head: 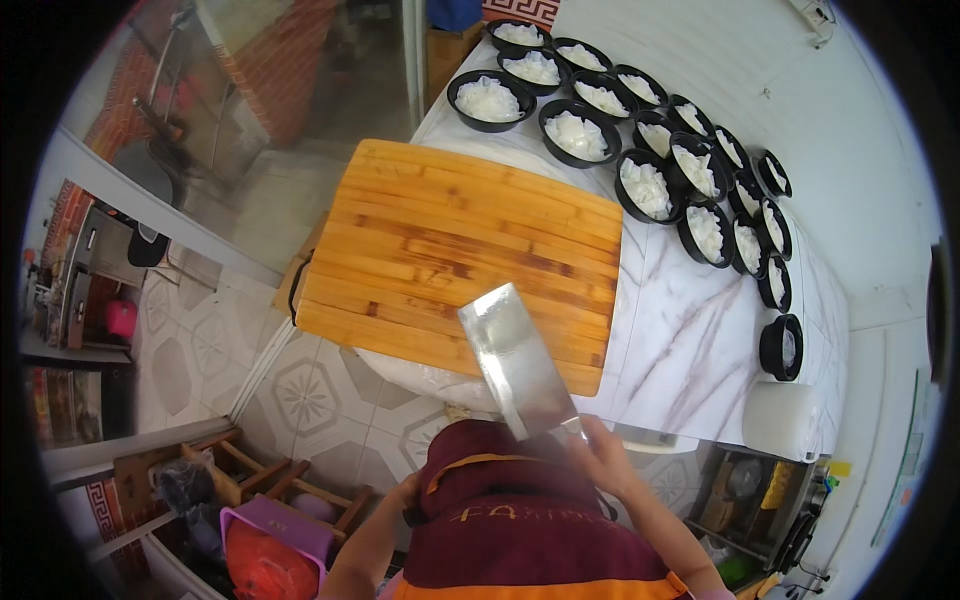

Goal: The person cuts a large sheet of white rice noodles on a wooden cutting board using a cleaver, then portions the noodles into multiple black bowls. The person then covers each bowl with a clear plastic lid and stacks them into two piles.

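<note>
My right hand (602, 459) grips the handle of a Chinese cleaver (516, 360). Its broad, shiny blade points away from me, over the near edge of a bamboo cutting board (457, 225). Dark, worn patches mark the middle of the board, and a black handle (298, 289) juts from its left side. My left hand (409, 491) is at the left side of my maroon apron (517, 540); its fingers are mostly hidden, so I cannot tell whether they hold anything. Beyond the board stand several black bowls (577, 133) containing white, noodle-like food.
The board lies on a marble-patterned table (675, 322). At the table's right end is a white roll (781, 420) near a single black bowl (781, 347). A purple bin (277, 517) with a red bag and a wooden stool (255, 476) stand at lower left, beside glass panels.
</note>
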The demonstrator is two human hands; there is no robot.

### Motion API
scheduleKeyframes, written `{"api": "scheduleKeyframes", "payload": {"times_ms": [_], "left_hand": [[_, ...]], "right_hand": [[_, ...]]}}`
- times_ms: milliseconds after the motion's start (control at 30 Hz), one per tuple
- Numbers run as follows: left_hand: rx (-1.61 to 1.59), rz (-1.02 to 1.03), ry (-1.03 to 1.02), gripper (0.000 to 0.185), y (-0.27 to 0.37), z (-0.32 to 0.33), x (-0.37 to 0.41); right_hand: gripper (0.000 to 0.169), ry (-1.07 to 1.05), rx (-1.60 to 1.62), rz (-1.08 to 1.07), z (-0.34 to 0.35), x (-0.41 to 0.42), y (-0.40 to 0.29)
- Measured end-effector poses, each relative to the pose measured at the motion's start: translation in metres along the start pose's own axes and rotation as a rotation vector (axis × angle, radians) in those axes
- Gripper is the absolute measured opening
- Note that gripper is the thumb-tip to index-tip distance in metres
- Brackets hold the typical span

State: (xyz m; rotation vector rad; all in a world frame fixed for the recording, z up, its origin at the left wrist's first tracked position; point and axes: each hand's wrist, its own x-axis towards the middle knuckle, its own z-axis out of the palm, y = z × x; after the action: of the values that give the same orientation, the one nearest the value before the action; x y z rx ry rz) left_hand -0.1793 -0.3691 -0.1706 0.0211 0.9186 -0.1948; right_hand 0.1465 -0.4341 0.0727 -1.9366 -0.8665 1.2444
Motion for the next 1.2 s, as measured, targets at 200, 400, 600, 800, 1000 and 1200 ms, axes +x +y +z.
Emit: {"api": "scheduleKeyframes", "payload": {"times_ms": [200, 400, 600, 800, 1000, 1200], "left_hand": [[0.091, 0.037, 0.032, 0.052, -0.002, 0.008, 0.012], [0.404, 0.127, 0.179, 0.052, 0.011, 0.02, 0.037], [0.672, 0.186, 0.253, 0.052, 0.024, 0.035, 0.052], [0.779, 0.22, 0.295, 0.052, 0.019, 0.03, 0.053], [0.826, 0.254, 0.335, 0.051, 0.006, 0.015, 0.05], [0.858, 0.292, 0.338, 0.051, -0.009, -0.004, 0.049]], "right_hand": [[0.022, -0.114, 0.66, 0.133, -0.03, 0.009, 0.002], [0.016, 0.45, 0.296, -0.102, -0.18, 0.047, -0.018], [0.021, 0.947, -0.974, -0.268, -0.324, 0.103, -0.029], [0.013, 0.83, -1.629, -0.085, -0.326, 0.161, -0.059], [0.022, 0.729, -1.551, -0.085, -0.323, 0.131, -0.096], [0.02, 0.566, -0.468, -0.125, -0.311, 0.049, -0.122]]}}
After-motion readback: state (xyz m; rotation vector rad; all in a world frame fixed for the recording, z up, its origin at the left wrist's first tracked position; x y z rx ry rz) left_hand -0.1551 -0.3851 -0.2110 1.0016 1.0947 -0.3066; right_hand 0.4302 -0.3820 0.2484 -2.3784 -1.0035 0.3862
